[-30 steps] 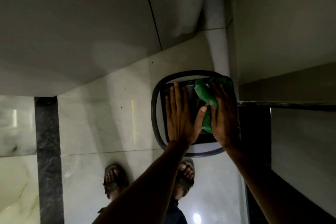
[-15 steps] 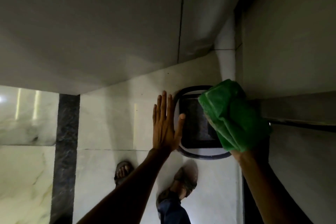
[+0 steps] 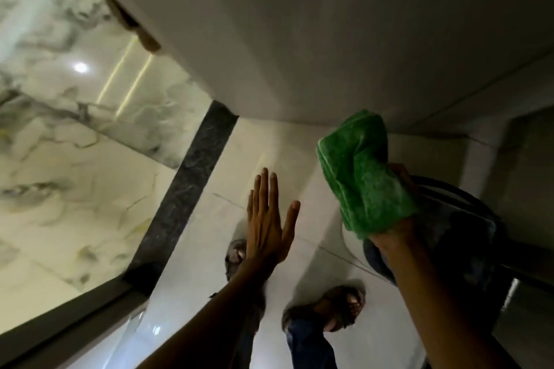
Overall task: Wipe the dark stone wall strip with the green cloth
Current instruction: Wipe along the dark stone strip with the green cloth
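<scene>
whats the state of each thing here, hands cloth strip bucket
left hand: open, fingers straight, holding nothing
right hand: grips the green cloth, mostly hidden behind it
green cloth: bunched and folded, held up in the air, apart from the strip
dark stone strip: not touched by either hand or the cloth
bucket: on the floor behind the right arm, contents too dark to tell

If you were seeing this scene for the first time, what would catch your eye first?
The green cloth, bunched in the right hand at centre right, is the one bright colour in a dim room. Left of it the left hand is spread flat, holding nothing. Further left the dark stone strip runs diagonally beside glossy marble; neither hand touches it.
</scene>
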A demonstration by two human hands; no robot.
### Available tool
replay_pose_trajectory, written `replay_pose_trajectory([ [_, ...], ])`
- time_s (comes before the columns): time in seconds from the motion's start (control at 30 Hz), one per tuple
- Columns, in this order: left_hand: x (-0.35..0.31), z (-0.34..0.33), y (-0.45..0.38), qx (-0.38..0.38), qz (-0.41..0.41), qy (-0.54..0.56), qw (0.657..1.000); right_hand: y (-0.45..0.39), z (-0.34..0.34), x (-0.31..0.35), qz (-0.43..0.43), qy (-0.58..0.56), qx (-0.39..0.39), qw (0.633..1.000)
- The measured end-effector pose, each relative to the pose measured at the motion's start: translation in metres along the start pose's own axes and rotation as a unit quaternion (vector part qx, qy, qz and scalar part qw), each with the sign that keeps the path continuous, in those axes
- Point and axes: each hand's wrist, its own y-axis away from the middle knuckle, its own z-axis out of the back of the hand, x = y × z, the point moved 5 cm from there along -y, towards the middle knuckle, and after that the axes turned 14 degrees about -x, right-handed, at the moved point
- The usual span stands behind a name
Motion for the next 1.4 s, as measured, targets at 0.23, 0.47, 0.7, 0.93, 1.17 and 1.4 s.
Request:
replay_pose_trajectory([
  [0.23,0.145,0.086,0.012,-0.075,0.100,-0.046,0.991,0.000,-0.084,-0.121,-0.069,0.107,0.105,0.986],
  [0.47,0.288,0.125,0.053,-0.121,0.209,-0.059,0.968,-0.001,-0.139,-0.245,-0.047,0.228,0.130,0.964],
  [0.7,0.395,0.128,0.102,-0.189,0.319,-0.061,0.927,-0.026,-0.180,-0.362,0.143,0.439,0.153,0.874],
  [0.93,0.482,0.074,0.157,-0.210,0.362,-0.062,0.906,-0.076,-0.187,-0.474,0.291,0.536,0.225,0.760],
  [1.17,0.550,-0.011,0.204,-0.216,0.376,-0.059,0.899,-0.127,-0.177,-0.565,0.488,0.565,0.285,0.601],
  [1.4,0.578,-0.079,0.225,-0.147,0.293,-0.149,0.933,-0.187,-0.145,-0.690,0.549,0.621,0.448,0.336],
])
